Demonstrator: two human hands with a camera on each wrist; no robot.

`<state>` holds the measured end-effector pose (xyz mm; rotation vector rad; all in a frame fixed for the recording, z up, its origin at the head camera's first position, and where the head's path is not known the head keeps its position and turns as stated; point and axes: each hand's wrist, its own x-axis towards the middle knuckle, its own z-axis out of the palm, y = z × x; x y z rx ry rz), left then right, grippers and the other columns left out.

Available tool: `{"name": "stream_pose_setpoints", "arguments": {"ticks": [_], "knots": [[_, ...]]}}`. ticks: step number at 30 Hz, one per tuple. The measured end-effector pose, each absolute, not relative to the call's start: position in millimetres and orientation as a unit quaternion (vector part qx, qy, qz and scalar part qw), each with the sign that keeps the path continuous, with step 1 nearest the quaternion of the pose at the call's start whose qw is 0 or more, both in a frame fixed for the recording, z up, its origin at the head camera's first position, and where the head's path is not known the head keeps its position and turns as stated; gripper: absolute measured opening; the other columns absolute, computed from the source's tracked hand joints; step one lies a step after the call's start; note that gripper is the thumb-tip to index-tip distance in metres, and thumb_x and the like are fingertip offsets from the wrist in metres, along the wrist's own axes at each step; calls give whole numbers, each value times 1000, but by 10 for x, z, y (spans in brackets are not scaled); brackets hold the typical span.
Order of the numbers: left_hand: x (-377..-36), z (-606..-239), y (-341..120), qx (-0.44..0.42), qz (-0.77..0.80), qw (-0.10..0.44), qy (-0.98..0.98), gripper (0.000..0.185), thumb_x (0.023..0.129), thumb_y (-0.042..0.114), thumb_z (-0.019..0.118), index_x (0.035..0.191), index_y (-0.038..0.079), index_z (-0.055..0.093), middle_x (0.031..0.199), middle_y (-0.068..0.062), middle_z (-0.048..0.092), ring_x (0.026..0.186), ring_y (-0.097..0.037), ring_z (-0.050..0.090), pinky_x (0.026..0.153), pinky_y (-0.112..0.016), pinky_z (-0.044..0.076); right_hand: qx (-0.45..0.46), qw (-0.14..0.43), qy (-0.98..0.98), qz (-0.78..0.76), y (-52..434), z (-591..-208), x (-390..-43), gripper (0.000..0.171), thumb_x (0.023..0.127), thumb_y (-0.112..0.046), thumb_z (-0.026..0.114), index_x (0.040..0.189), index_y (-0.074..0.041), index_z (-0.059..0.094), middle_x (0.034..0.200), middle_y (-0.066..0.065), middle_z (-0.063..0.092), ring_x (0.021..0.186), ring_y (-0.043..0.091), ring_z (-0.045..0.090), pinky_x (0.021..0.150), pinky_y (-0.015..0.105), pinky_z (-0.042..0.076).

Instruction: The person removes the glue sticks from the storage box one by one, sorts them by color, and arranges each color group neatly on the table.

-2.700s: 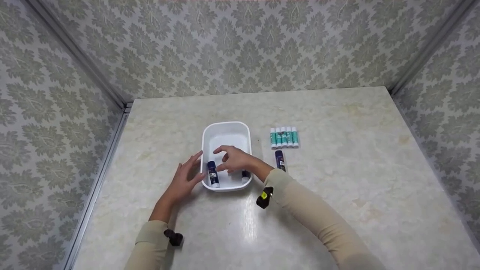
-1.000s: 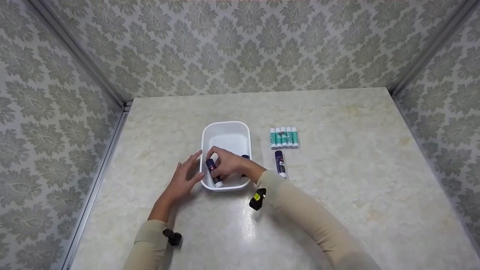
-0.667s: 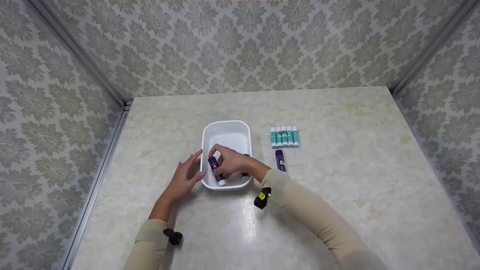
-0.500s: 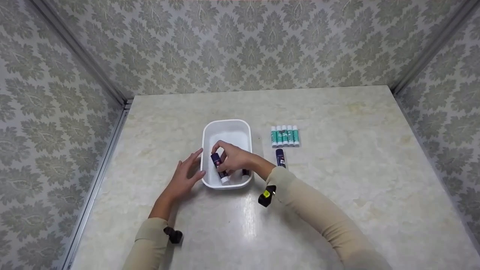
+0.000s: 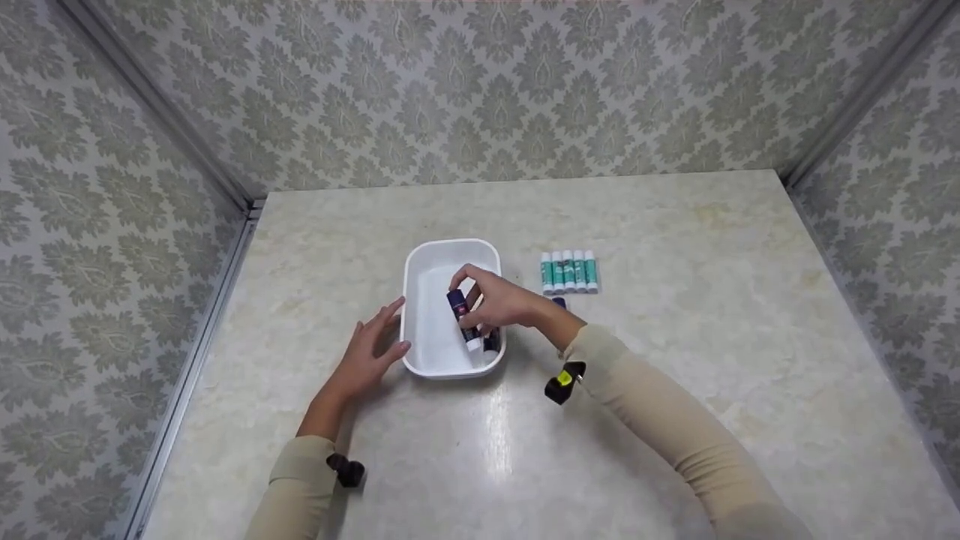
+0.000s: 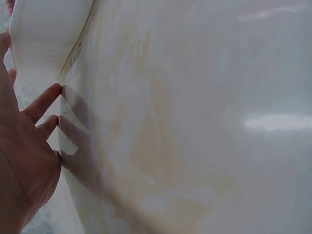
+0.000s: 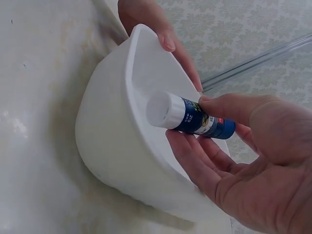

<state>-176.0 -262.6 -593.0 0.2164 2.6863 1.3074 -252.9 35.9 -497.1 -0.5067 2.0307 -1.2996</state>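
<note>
Between the thumb and fingers of my right hand (image 5: 504, 300) is a dark blue glue stick (image 5: 463, 319) with a white end, held tilted over the right part of the white basin (image 5: 450, 373). The right wrist view shows this glue stick (image 7: 195, 117) pinched near the basin's rim (image 7: 131, 87). A second dark glue stick (image 5: 490, 343) lies in the basin by its right wall, partly hidden by the hand. My left hand (image 5: 367, 352) rests with spread fingers against the basin's left side; in the left wrist view its fingertips (image 6: 56, 90) touch the table.
A row of several green-and-white glue sticks (image 5: 569, 271) lies right of the basin. Just below them, the dark cap of another glue stick (image 5: 559, 302) shows past my right forearm. Patterned walls enclose the pale table (image 5: 675, 247) at the back and sides.
My right hand took hold of the dark glue stick at the basin's left side, then lifted it and carried it right. My left hand has stayed in place.
</note>
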Motion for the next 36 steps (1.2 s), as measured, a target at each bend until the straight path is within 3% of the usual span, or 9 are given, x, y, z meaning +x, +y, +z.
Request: {"name": "stream_pose_setpoints", "arguments": {"ticks": [11, 15, 18, 21, 26, 29, 36], "knots": [[-1748, -5913, -2644, 82, 444, 63, 890, 80, 110, 46, 69, 179, 30, 33, 173, -16, 57, 177, -37, 28, 143, -72, -11, -181, 317, 783, -503, 694, -4833, -2576, 60, 99, 4, 80, 149, -11, 49, 119, 14, 59, 91, 19, 70, 71, 27, 69], [-1748, -5917, -2644, 84, 443, 62, 890, 80, 110, 46, 69, 179, 29, 33, 170, -17, 59, 176, -38, 30, 142, -73, -10, -189, 307, 784, -505, 835, -4803, -2570, 59, 100, 3, 78, 149, -10, 49, 118, 15, 63, 91, 20, 73, 84, 47, 73], [-1751, -5928, -2640, 83, 441, 65, 891, 81, 110, 47, 69, 180, 29, 31, 171, -17, 59, 176, -38, 29, 142, -73, -11, -192, 301, 788, -502, 929, -4801, -2565, 58, 101, 1, 78, 149, -10, 49, 119, 15, 65, 92, 20, 75, 87, 50, 72], [-1759, -5940, -2636, 80, 437, 67, 893, 83, 109, 49, 69, 180, 31, 30, 173, -16, 57, 176, -39, 29, 142, -74, -12, -188, 299, 793, -497, 1012, -4814, -2568, 58, 101, 1, 78, 150, -9, 49, 120, 16, 64, 91, 20, 74, 81, 40, 72], [-1772, -5929, -2628, 86, 440, 63, 892, 81, 109, 48, 69, 179, 30, 32, 173, -16, 57, 177, -39, 28, 142, -73, -11, -183, 290, 806, -482, 1173, -4837, -2574, 58, 101, 0, 80, 148, -9, 49, 120, 17, 64, 87, 18, 73, 81, 43, 71], [-1769, -5934, -2624, 87, 441, 63, 891, 81, 110, 48, 69, 179, 29, 32, 173, -16, 57, 178, -38, 25, 143, -72, -10, -175, 288, 811, -478, 1287, -4866, -2580, 57, 101, 0, 79, 148, -8, 48, 121, 18, 65, 86, 18, 72, 77, 39, 69], [-1757, -5955, -2632, 78, 439, 63, 893, 82, 109, 51, 69, 179, 32, 32, 175, -15, 55, 179, -39, 22, 143, -71, -11, -143, 299, 817, -472, 1565, -4921, -2592, 59, 103, -2, 77, 151, -7, 44, 126, 20, 59, 97, 21, 72, 75, 32, 66]]}}
